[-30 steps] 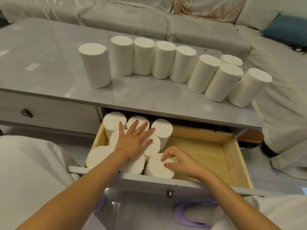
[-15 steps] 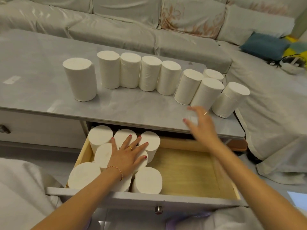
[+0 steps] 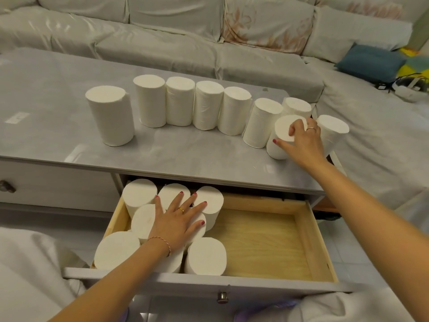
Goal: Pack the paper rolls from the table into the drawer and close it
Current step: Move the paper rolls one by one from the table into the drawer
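The right hand (image 3: 301,140), in midair half a second ago, now grips a paper roll (image 3: 282,138) near the table's (image 3: 185,156) right front corner. The left hand (image 3: 178,219) stays flat, fingers spread, atop rolls packed in the open drawer's (image 3: 308,233) left side.

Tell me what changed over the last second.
The right hand let go of the front roll in the drawer, rose to the table and grasped a paper roll there. The left hand stayed flat on the packed rolls.
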